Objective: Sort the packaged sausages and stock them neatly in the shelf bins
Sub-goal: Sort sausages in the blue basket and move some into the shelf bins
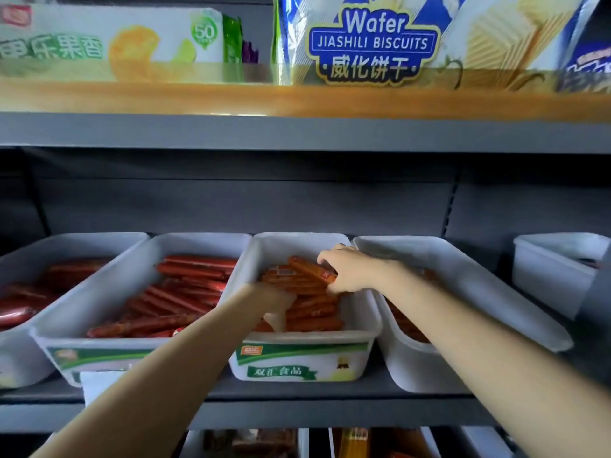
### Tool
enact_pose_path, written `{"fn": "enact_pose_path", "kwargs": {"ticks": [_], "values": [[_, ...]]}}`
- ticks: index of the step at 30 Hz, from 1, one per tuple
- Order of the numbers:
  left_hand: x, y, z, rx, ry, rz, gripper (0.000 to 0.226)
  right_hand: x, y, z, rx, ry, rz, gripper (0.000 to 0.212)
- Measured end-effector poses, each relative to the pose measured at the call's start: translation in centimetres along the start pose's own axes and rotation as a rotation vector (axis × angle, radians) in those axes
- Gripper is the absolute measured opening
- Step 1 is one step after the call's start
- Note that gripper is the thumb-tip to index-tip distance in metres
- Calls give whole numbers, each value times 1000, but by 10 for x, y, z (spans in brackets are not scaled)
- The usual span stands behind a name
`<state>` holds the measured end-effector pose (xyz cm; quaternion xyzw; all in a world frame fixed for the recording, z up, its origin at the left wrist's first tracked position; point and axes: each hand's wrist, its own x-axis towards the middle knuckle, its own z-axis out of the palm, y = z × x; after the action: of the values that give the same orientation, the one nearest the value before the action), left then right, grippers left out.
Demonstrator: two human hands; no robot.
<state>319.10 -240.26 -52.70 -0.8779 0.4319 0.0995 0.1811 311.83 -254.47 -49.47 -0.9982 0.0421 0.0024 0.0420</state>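
Note:
White plastic bins stand in a row on the grey shelf. The middle bin holds orange-wrapped sausages lying in a stack. My right hand reaches in from the right and grips one orange sausage pack at the top of the stack, tilted. My left hand is inside the same bin at its left side, blurred, fingers resting on the sausages; what it holds is unclear. The bin to the left is filled with red sausages.
A far-left bin holds thicker dark red sausages. A bin to the right shows a few orange sausages behind my arm, and another white bin stands further right. Wafer biscuit bags and a box sit on the shelf above.

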Motion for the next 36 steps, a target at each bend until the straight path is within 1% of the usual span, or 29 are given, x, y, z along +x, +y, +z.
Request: {"fn": "enact_pose_path", "kwargs": {"ticks": [1,2,3,4,5,6,8,9,10,12,13,14,15,16,18,21,23,26,29,31,32,34,36], "values": [[21,-8,17,-142,-36,9,71,12,-2,1,-20,-30,10,37],[17,-7,16,-242,-64,-87,82,23,-3,3,-43,-56,18,37],[20,-11,18,-211,-30,-84,79,34,-3,5,-64,-78,28,39],[18,-11,15,-216,-31,-107,68,44,-3,7,-81,-99,42,42],[21,-15,17,-215,17,-81,60,54,-1,9,-96,-110,53,45],[21,-16,15,-285,93,-86,55,64,2,9,-111,-125,74,51],[33,-23,21,-276,262,-96,50,79,9,8,-140,-144,114,60],[39,-27,24,-209,330,-58,48,86,12,8,-157,-150,125,61],[39,-31,25,-149,398,-43,44,93,14,6,-171,-174,139,62],[40,-31,23,-119,463,-3,35,102,17,6,-161,-257,144,58],[39,-31,22,-43,477,26,41,108,19,8,-149,-283,133,50],[37,-30,21,-31,470,41,50,111,18,11,-158,-312,127,43],[40,-31,24,-116,439,10,56,116,20,15,-160,-315,120,44],[40,-31,23,-131,424,-19,59,120,21,19,-183,-312,121,49],[38,-29,21,-191,424,-68,60,121,20,20,-213,-307,133,59],[31,-27,16,-282,373,-78,58,121,12,13,-265,-378,174,60],[28,-27,14,-332,337,-5,59,123,7,10,-290,-412,193,64],[22,-25,14,-361,259,104,54,129,11,16,-252,-453,191,82],[22,-27,15,-406,220,148,51,130,13,21,-260,-488,194,88],[19,-29,16,-414,202,152,52,127,9,23,-276,-484,224,83],[18,-29,15,-408,198,151,51,123,5,24,-287,-465,228,75],[16,-32,16,-397,205,138,53,114,0,28,-290,-406,230,51],[17,-33,15,-380,242,110,61,106,1,35,-263,-321,220,28]]}}
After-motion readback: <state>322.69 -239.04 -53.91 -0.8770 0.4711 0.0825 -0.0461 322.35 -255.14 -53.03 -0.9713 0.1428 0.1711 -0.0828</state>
